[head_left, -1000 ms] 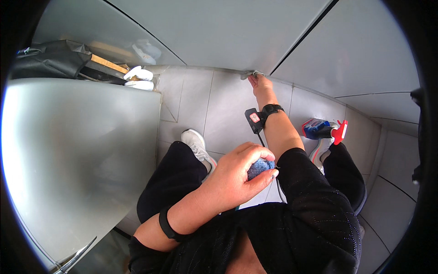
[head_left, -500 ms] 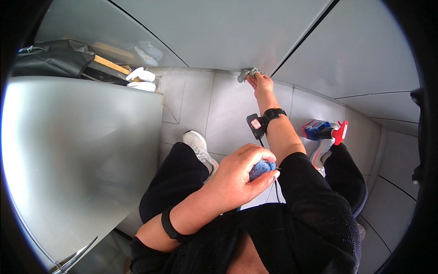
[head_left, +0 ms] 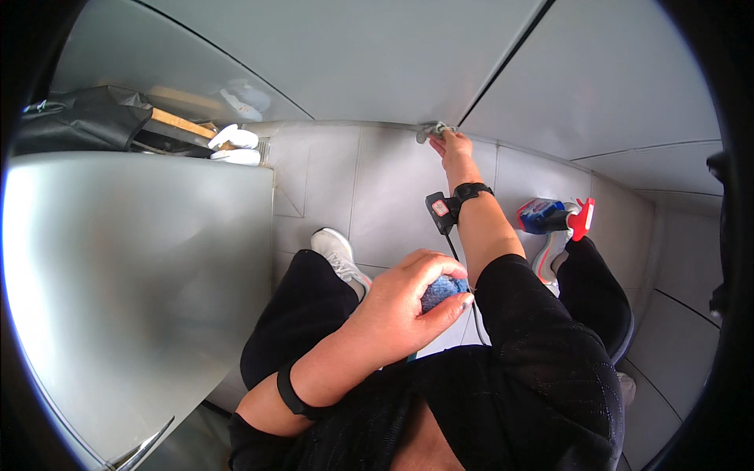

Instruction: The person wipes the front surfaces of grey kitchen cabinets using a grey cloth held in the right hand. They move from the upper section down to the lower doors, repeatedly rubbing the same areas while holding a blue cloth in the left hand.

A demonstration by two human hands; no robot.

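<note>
My right hand (head_left: 456,147) reaches far forward and pinches a crumpled grey cloth (head_left: 430,133). The cloth lies at the foot of a grey panel wall (head_left: 377,63), where it meets the floor, just left of a dark vertical seam. Close to my body, my left hand (head_left: 400,302) is wrapped round a bunched blue cloth (head_left: 443,292), which shows between thumb and fingers. To the right of my right forearm, a blue spray bottle (head_left: 540,216) with a red trigger head stands by my right shoe.
A smooth grey cabinet (head_left: 141,275) takes up the left side. Behind it are a black bag (head_left: 82,122) and white slippers (head_left: 236,147). My left shoe (head_left: 336,251) rests on the pale floor tiles (head_left: 393,188). A cable runs from a small black device (head_left: 441,210) on my right wrist.
My right hand and the grey cloth have slid a little to the right along the wall's foot, nearer the seam. The left hand keeps its hold. The whole view has shifted slightly.
</note>
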